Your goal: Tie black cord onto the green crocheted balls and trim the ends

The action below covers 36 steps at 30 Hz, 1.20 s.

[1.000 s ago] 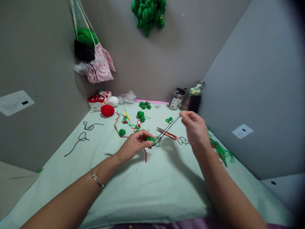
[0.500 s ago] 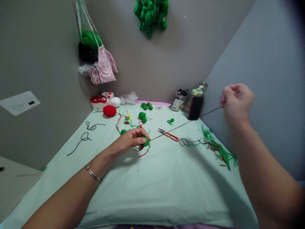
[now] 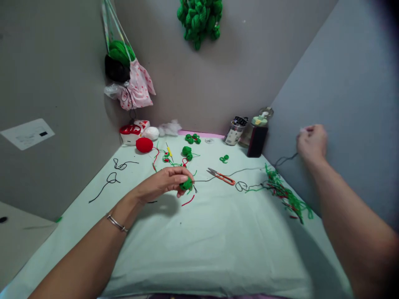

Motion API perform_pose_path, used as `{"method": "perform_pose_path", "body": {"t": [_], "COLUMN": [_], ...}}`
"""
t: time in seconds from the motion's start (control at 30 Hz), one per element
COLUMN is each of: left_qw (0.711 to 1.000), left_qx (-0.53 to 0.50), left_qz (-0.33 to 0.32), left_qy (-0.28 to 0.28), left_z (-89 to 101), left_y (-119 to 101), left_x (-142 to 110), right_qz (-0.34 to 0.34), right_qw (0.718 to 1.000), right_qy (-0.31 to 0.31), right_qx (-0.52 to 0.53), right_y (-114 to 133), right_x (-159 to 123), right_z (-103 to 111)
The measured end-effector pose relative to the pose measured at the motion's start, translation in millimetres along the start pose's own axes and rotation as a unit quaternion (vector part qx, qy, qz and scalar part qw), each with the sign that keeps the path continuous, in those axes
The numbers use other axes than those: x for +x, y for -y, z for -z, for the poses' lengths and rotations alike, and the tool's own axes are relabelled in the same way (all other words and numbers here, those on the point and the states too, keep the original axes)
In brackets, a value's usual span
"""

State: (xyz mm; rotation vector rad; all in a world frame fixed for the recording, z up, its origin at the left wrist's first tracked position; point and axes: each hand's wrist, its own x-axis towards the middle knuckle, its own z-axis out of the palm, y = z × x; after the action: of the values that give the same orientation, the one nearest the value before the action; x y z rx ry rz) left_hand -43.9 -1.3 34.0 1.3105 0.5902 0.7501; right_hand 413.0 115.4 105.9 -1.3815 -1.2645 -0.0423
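Observation:
My left hand (image 3: 163,182) pinches a small green crocheted piece (image 3: 187,185) just above the pale green table cover (image 3: 202,245). A dark thread (image 3: 246,170) runs from that piece to my right hand (image 3: 311,143), which is raised at the right near the grey wall with its fingers closed on the thread's end. The thread sags and droops over the table. Orange-handled snips (image 3: 222,176) lie just right of the green piece.
Green and red yarn scraps (image 3: 285,197) lie at the right edge. Small green crocheted bits (image 3: 187,152), a red ball (image 3: 144,145), a tin of tools (image 3: 234,131) and a dark bottle (image 3: 257,137) stand at the back. Black thread pieces (image 3: 107,182) lie left.
My right hand drew the dark thread far out to the right and up, then dropped slightly, so the taut thread went slack. My left hand kept hold of the green piece.

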Motion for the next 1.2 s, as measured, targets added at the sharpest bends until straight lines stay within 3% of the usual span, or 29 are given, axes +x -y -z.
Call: {"method": "perform_pose_path", "body": {"t": [0.03, 0.1, 0.2, 0.33, 0.47, 0.6, 0.83, 0.9, 1.0, 1.07, 1.13, 1.2], "left_qw": [1.000, 0.999, 0.998, 0.996, 0.993, 0.993, 0.992, 0.991, 0.990, 0.991, 0.992, 0.993], "left_qx": [-0.008, -0.021, -0.020, -0.004, 0.020, 0.002, -0.061, -0.069, -0.076, -0.073, -0.067, -0.061], "left_qz": [0.000, 0.001, -0.008, -0.029, -0.036, -0.043, -0.017, -0.016, -0.017, -0.015, -0.013, -0.014], "left_qy": [-0.020, -0.042, -0.053, -0.079, -0.112, -0.106, -0.112, -0.116, -0.116, -0.112, -0.108, -0.103], "left_z": [-0.8, -1.1, -0.5, -1.4, -3.3, -5.1, -5.9, -4.7, -2.9, -2.3, -2.1, -2.4], "left_y": [0, 1, 3, 4, 5, 6, 12, 14, 15, 16, 16, 16], "left_x": [1, 2, 4, 5, 7, 8, 11, 12, 13, 13, 13, 13], "right_qz": [-0.044, -0.092, -0.083, -0.037, 0.071, 0.121, 0.009, 0.012, 0.075, 0.122, 0.137, 0.129], "right_qw": [0.996, 0.964, 0.937, 0.923, 0.915, 0.904, 0.891, 0.865, 0.798, 0.807, 0.841, 0.831], "right_qy": [0.035, 0.144, 0.223, 0.300, 0.346, 0.381, 0.431, 0.486, 0.594, 0.577, 0.498, 0.455], "right_qx": [0.063, 0.204, 0.256, 0.239, 0.194, 0.151, 0.144, 0.122, 0.069, -0.019, -0.162, -0.292], "right_y": [11, 38, 86, 139, 161, 159, 153, 149, 134, 118, 99, 79], "right_x": [-10, -38, -92, -163, -208, -227, -225, -220, -210, -200, -191, -183], "right_z": [-9, -26, -39, -38, -39, -47, -54, -54, -55, -57, -61, -66]}}
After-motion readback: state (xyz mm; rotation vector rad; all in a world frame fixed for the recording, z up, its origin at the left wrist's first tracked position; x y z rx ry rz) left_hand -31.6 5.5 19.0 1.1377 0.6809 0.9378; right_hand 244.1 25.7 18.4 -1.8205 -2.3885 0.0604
